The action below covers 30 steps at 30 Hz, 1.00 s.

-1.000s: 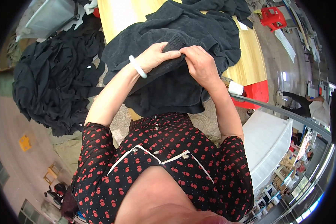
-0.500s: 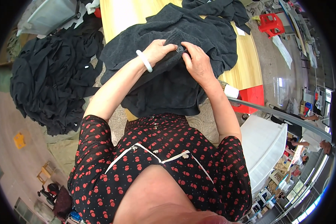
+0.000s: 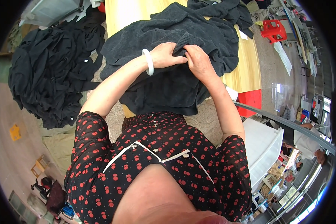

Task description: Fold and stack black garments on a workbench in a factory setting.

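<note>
A dark charcoal knitted garment lies bunched over the near part of the table, and its lower part hangs over the front edge. My left hand, with a white bangle at the wrist, rests on the garment's edge, thumb stretched toward the other hand. My right hand pinches a fold of the same edge, fingertips close to the left thumb. Both hands are closed on the cloth, and the fingers cover whatever lies between them. No button shows there now.
The pale wooden table holds another dark garment at the far right. On the left is a large heap of black cloth. A red stool stands beyond, and a white plastic bin at right. Another person is far right.
The dark button seen between my thumbs before is now covered. My left hand has shifted slightly right and lower, its thumb now reaching toward my right fingertips.
</note>
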Available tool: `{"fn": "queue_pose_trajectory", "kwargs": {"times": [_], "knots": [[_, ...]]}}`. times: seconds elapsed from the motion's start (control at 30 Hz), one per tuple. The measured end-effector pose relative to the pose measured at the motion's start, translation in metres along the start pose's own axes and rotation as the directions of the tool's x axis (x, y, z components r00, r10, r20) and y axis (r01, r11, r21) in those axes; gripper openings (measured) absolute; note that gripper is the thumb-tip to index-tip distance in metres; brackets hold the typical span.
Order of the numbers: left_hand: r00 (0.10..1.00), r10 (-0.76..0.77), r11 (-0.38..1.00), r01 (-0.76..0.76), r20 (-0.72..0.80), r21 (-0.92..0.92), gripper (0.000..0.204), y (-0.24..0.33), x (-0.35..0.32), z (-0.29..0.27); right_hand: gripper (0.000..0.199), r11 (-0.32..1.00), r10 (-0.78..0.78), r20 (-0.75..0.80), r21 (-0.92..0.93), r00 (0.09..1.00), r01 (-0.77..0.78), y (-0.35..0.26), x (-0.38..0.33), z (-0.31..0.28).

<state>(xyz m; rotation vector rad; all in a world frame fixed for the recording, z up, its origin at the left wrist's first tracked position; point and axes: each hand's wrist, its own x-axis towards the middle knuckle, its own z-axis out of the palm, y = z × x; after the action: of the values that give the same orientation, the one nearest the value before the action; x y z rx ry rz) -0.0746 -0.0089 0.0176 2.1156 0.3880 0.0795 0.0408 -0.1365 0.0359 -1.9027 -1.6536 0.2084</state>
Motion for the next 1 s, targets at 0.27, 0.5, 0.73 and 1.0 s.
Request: {"fn": "queue_pose_trajectory", "kwargs": {"times": [0.27, 0.5, 0.73, 1.0], "knots": [[0.927, 0.101, 0.979, -0.029, -0.361, 0.201, 0.021, 0.001, -0.004, 0.029, 0.014, 0.997, -0.017, -0.030, -0.078, 0.999, 0.015, -0.004, 0.003, 0.004], [0.861, 0.185, 0.975, -0.103, -0.474, 0.195, 0.015, -0.002, 0.002, 0.035, 0.012, 0.999, 0.040, -0.141, -0.005, 0.989, -0.041, 0.004, 0.003, 0.011], [0.817, 0.367, 0.928, -0.292, -0.444, 0.231, 0.013, -0.003, -0.005, 0.023, 0.012, 0.966, 0.184, -0.022, 0.187, 0.983, -0.177, 0.000, 0.005, -0.001], [0.958, 0.110, 0.899, 0.018, 0.265, -0.439, 0.027, 0.004, -0.015, -0.036, 0.013, 0.392, 0.277, 0.504, 0.718, 0.818, -0.575, -0.012, 0.004, -0.020]]}}
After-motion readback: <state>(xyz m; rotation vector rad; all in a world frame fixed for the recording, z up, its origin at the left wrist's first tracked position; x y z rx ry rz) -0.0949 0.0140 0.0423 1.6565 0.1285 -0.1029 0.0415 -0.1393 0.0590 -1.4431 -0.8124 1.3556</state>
